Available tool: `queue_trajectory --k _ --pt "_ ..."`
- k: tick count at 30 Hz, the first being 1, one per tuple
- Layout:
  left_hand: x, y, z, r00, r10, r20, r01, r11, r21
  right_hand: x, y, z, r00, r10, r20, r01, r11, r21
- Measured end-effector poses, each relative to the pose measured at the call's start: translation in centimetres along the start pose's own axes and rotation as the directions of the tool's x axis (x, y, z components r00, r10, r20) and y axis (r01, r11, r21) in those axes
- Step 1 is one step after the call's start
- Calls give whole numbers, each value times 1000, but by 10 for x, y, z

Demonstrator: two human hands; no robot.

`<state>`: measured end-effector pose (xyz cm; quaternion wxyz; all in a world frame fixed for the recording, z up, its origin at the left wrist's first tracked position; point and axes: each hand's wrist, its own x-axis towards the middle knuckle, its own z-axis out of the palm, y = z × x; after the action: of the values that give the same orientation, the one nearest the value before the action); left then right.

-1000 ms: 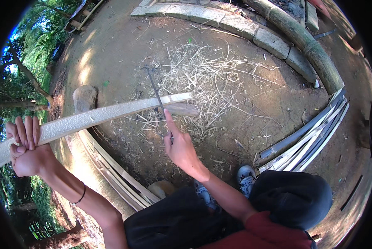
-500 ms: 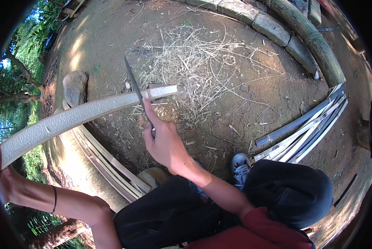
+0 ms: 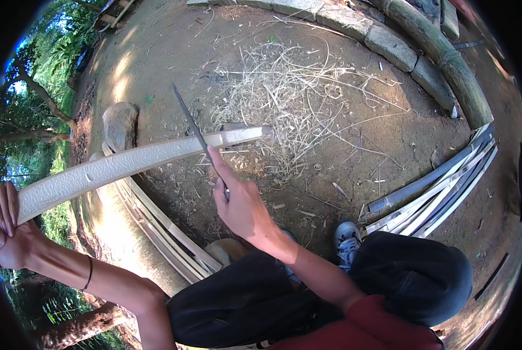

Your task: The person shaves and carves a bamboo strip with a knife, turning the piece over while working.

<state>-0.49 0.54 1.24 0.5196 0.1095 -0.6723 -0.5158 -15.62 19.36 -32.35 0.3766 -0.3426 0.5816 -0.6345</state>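
Note:
A long pale split-bamboo strip (image 3: 112,169) runs from the left rim toward the middle, its inner face up. My left hand (image 3: 9,227) is closed around its near end, at the left rim. In my right hand (image 3: 243,211) is a knife (image 3: 189,115), the index finger stretched along the dark, narrow blade. That blade crosses over the strip near its far end, pointing up and to the left. Beyond the blade the far end looks smoother and whiter, and it seems to lie over a dark block on the ground. My right fist hides most of the knife's handle.
Thin curled shavings (image 3: 284,87) lie heaped on the dirt around the strip's far end. Split bamboo lengths (image 3: 441,181) rest at right, more strips (image 3: 156,219) at left. A rounded stone (image 3: 121,125), a block kerb (image 3: 392,46) and a thick bamboo pole (image 3: 441,52) stand farther out.
The whole view has shifted slightly, bringing more of my left hand into sight. The blade now crosses the strip a little farther from its far end. Both hands keep their hold.

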Motion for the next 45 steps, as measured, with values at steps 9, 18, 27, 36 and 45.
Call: queue_trajectory --k 9,18,27,36,45 --pt "-7 -1 -32 975 -79 209 107 986 -128 2 -48 16 988 -56 143 59 998 -14" --pt "-9 -2 -33 980 -98 175 126 979 -160 4 -23 23 989 -140 55 144 987 -77" --pt "-4 7 -11 979 -130 158 159 968 -192 7 -62 16 977 -194 85 198 979 -46" --pt "-8 6 6 985 -57 162 74 992 -100 1 -85 16 959 -268 90 272 962 -27" --pt "-7 -3 4 963 -76 258 106 989 -101 6 -20 4 993 -119 27 122 971 -208"
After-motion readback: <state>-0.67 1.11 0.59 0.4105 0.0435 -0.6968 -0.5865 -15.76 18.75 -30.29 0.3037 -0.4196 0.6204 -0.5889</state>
